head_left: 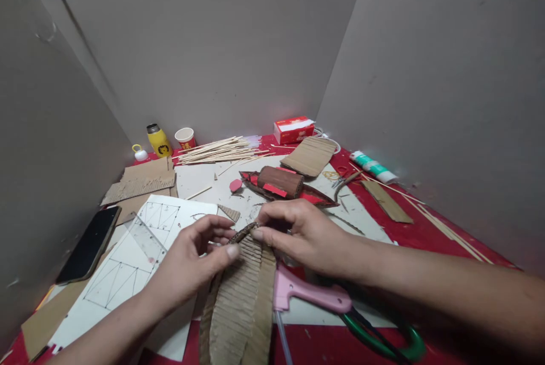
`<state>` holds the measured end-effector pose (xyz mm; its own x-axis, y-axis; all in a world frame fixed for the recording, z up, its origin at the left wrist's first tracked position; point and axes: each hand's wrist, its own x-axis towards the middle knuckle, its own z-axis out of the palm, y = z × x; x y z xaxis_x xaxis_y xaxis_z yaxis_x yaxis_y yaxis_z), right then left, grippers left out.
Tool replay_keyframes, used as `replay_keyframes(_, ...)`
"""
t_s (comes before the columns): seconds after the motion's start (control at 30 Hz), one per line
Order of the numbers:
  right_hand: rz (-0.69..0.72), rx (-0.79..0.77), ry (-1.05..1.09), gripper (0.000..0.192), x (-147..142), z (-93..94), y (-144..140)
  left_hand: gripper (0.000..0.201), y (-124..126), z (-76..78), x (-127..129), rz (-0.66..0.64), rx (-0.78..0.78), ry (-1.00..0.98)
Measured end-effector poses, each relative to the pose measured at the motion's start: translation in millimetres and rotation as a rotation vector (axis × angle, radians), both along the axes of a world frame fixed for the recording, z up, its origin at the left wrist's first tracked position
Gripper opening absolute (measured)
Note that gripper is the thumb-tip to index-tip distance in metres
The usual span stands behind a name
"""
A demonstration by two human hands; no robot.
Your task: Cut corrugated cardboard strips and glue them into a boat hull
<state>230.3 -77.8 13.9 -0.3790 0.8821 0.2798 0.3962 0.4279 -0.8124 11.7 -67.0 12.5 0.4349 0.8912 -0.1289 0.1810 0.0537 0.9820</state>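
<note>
A long piece of corrugated cardboard point(236, 302), ridged on its face with a curved rim, points away from me at the near middle of the table. My left hand point(204, 248) pinches its far left edge between thumb and fingers. At the far tip, my right hand point(298, 234) grips the same piece, thumb on top and fingers behind. A pink glue gun point(313, 291) lies just right of the cardboard, with a clear glue stick point(283, 336) in its end. Beside it is a tool with a green handle point(409, 342), partly under my right forearm.
Behind my hands lies a brown and red cardboard model boat point(281, 183). Wooden sticks point(217, 152), a paper cup point(185, 138), a yellow bottle point(159, 141) and a tissue box point(293, 129) line the back. Left are a drawing sheet point(128, 282), ruler point(147, 240) and phone point(89, 246).
</note>
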Motion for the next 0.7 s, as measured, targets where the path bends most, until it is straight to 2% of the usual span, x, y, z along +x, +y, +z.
replay_keyframes(0.1, 0.007, -0.046, 0.030, 0.018, -4.1, -4.0, 4.8, 0.022, -1.2, -1.6, 16.1, -0.059, 0.042, 0.081)
replay_keyframes(0.27, 0.039, -0.229, 0.188, 0.018, -3.6, -6.3, 11.6, 0.014, 1.1, -7.4, 22.0, -0.003, 0.078, 0.082)
replay_keyframes(0.33, 0.045, -0.251, 0.233, 0.016, -0.5, -5.1, 10.6, 0.012, 2.2, -7.7, 18.9, 0.017, 0.081, 0.070)
replay_keyframes(0.5, -0.072, -0.123, 0.148, 0.013, 2.9, 0.0, 2.7, 0.009, 1.9, -7.2, 14.6, 0.048, 0.105, 0.022)
replay_keyframes(0.6, -0.051, -0.049, 0.058, 0.014, -1.9, -0.1, 0.1, 0.008, -0.4, -6.2, 16.7, 0.037, 0.148, 0.033)
replay_keyframes(0.7, -0.032, -0.065, 0.023, 0.015, -7.0, -2.0, -0.4, 0.009, -3.8, -5.1, 19.1, 0.035, 0.223, 0.058)
